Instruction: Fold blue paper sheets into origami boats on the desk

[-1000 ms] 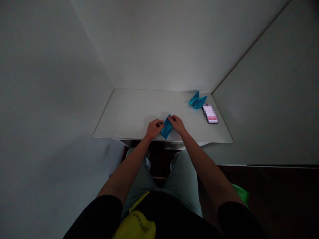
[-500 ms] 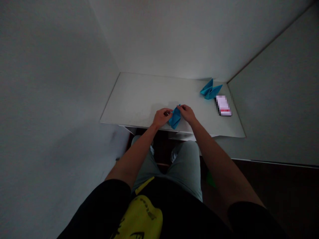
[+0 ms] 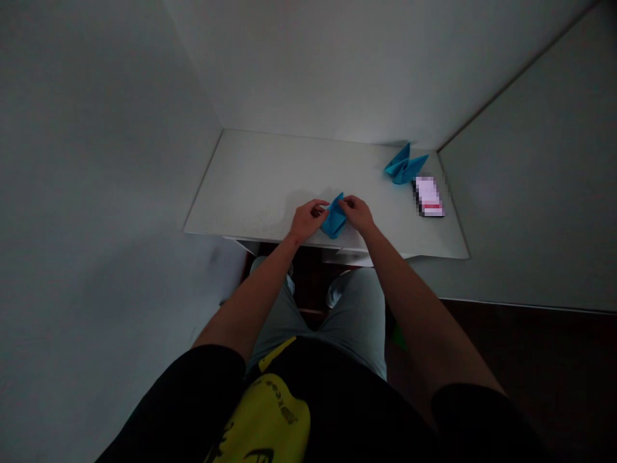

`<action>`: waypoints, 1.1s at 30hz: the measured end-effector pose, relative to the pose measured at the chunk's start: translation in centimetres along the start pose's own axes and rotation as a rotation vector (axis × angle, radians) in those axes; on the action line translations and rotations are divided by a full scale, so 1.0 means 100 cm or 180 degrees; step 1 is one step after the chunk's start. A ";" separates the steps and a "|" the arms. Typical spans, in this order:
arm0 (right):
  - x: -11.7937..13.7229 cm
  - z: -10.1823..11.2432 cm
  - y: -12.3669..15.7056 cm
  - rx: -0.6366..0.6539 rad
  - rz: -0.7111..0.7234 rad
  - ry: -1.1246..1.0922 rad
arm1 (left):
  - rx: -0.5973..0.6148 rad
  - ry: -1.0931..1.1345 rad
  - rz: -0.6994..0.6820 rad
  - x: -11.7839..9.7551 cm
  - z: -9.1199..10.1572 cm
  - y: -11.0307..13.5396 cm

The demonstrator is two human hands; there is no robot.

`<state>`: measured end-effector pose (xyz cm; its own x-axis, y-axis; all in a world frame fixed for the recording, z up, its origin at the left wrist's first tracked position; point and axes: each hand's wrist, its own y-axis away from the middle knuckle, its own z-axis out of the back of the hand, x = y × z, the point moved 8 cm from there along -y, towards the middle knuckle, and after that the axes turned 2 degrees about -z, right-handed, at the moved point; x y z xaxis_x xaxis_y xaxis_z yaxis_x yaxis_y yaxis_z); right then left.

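Observation:
A small folded blue paper (image 3: 333, 220) is held just above the near edge of a white table (image 3: 260, 186). My left hand (image 3: 307, 218) pinches its left side and my right hand (image 3: 357, 213) pinches its right side, fingers curled on the paper. The paper's upper tip points up between the two thumbs.
A second folded blue paper shape (image 3: 403, 164) sits at the table's far right corner, with a phone (image 3: 428, 197) beside it. White walls close in on the left, back and right. My knees show under the table's front edge.
Both hands keep their hold on the blue paper and have shifted a little; the head camera has moved, so the table sits slightly differently in view.

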<state>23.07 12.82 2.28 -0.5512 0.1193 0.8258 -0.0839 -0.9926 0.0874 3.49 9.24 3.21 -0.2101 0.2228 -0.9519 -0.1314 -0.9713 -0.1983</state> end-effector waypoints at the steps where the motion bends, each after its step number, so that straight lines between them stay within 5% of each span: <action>1: 0.001 0.000 -0.001 -0.0011 -0.0044 -0.0019 | 0.0003 0.0005 -0.0002 0.000 0.000 0.000; 10: 0.001 0.013 0.012 0.0322 -0.0298 -0.1759 | -0.0457 -0.0322 -0.0314 -0.008 0.011 -0.002; 17: -0.017 0.021 0.020 0.0033 -0.0541 -0.2413 | 0.0117 -0.0674 -0.0380 -0.014 -0.005 0.002; 20: -0.025 0.020 0.021 -0.0095 -0.0624 -0.2252 | 0.0258 -0.0869 -0.0439 -0.019 -0.008 0.005; 26: -0.018 0.021 0.028 -0.0397 -0.0103 -0.1830 | 0.0251 -0.0976 -0.0409 -0.018 -0.009 0.004; 33: 0.017 0.005 0.024 -0.0630 0.0350 -0.0366 | -0.0020 -0.0675 -0.0612 -0.019 -0.005 0.002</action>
<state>22.34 10.61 4.23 -0.4690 -0.0034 0.8832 -0.1959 -0.9747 -0.1078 4.34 8.53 4.87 -0.3800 0.4149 -0.8267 -0.1826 -0.9098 -0.3726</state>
